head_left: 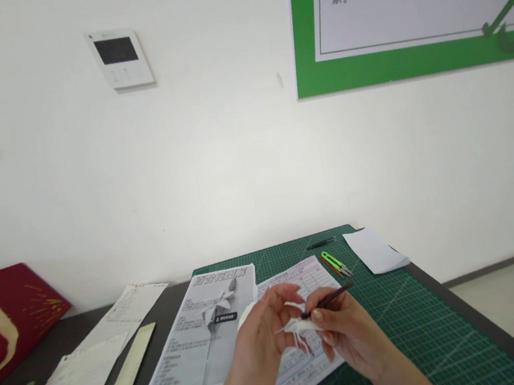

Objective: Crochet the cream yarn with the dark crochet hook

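Head view: left hand (261, 342) pinches small white folded-paper figure (296, 326); right hand (349, 331) grips thin dark stick (333, 297).
Handling: likely light, crushable; hold its thicker folds.

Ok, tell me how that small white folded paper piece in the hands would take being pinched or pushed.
The folded paper piece probably weighs almost nothing: the left hand holds it with just its fingers. Its thin hanging points look floppy and easy to crush. On the cutting mat it would likely slide or tip rather than roll.
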`<state>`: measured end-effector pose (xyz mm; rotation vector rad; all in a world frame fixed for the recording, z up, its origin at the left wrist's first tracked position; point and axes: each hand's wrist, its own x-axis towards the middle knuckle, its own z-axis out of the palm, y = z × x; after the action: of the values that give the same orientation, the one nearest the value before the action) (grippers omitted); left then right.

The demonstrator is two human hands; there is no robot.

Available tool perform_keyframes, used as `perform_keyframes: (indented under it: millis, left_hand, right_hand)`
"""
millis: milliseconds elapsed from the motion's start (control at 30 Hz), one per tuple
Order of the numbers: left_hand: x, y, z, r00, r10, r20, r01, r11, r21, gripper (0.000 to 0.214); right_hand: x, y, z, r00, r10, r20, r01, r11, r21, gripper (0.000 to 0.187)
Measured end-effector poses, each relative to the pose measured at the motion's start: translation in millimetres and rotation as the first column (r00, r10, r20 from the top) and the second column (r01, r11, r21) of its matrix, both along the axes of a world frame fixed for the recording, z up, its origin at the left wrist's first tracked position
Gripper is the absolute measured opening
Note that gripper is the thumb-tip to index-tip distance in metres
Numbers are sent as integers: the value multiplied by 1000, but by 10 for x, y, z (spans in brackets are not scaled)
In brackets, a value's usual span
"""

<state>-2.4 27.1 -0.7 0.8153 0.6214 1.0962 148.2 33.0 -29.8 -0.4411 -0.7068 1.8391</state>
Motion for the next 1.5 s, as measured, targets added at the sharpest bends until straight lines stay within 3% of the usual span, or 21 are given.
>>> perform_keyframes:
  millis: [133, 267, 367, 433, 500, 567, 633, 700, 833, 967, 1133, 1200, 1367, 1500]
  left_hand:
    - [-115, -2, 46, 974, -47, 221, 54, 998, -27, 34]
    - [-309, -32, 200, 918, -70, 391, 74, 997, 5, 28]
    - [-316, -59, 348, 849, -42, 526, 20, 999, 48, 23]
    - [-275, -36, 426, 819, 25, 574, -89, 992, 84, 25]
    - [-229, 15, 462, 876, 131, 464, -250, 947, 203, 32]
    - [-201, 77, 445, 956, 258, 137, -292, 876, 385, 36]
    - [-199, 132, 385, 935, 290, -203, -169, 870, 463, 34]
    - [-210, 172, 303, 912, 196, -361, -33, 911, 411, 41]
    - [-190, 185, 169, 925, 13, -380, 111, 947, 303, 61]
    - [-123, 122, 112, 976, -82, -203, 134, 958, 253, 62]
    - [-127, 76, 77, 987, -133, -96, 149, 969, 196, 17]
    - [-145, 79, 70, 981, -148, -125, 170, 968, 183, 26]
    - [-193, 113, 56, 954, -126, -273, 177, 969, 171, 22]
    - [-282, 145, 27, 870, -246, -428, 318, 942, 107, 22]
  right_hand:
    - [15, -1, 61, 999, 35, -5, -35, 999, 11, 16]
    - [-30, -2, 119, 995, 104, -10, -104, 994, 30, 16]
    - [-95, 21, 147, 990, 142, -19, -140, 989, 49, 16]
    - [-132, 48, 157, 988, 155, -25, -153, 986, 64, 16]
    - [-151, 83, 155, 986, 164, -26, -161, 984, 82, 16]
    - [-150, 120, 137, 986, 164, -28, -160, 982, 96, 16]
    - [-131, 157, 101, 988, 148, -37, -144, 985, 100, 16]
    - [-104, 186, 53, 991, 127, -48, -122, 988, 97, 15]
    - [-71, 205, -30, 993, 96, -64, -91, 992, 84, 16]
    - [-95, 179, -47, 994, 79, -75, -73, 995, 74, 16]
    - [-129, 126, -44, 993, 57, -100, -50, 996, 78, 17]
    - [-136, 115, -52, 994, 43, -103, -35, 996, 80, 17]
    - [-142, 108, -50, 994, 39, -98, -32, 996, 78, 16]
    - [-113, 114, -31, 995, 25, -92, -18, 997, 75, 16]
